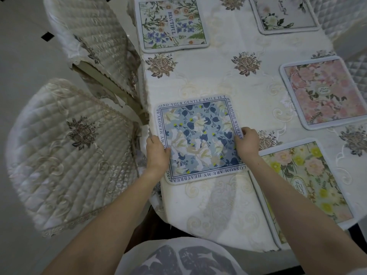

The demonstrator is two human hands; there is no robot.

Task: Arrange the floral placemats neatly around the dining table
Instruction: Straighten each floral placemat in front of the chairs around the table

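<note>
A blue floral placemat [198,133] with lettering round its border lies flat near the table's left edge. My left hand [157,153] grips its left side, thumb on top. My right hand [247,142] pinches its right side. A yellow and pink floral placemat [309,187] lies to the right, partly under my right forearm. A pink floral placemat [325,92] sits further back on the right. A "BEAUTIFUL" placemat [170,24] lies at the far left, and a pale white-flower placemat [282,14] at the far right.
The table wears a cream embroidered tablecloth [228,80]. Two chairs with quilted cream covers stand along its left side, one near [65,149] and one further back [95,36]. Another quilted chair back [341,18] shows at the top right. Pale floor lies to the left.
</note>
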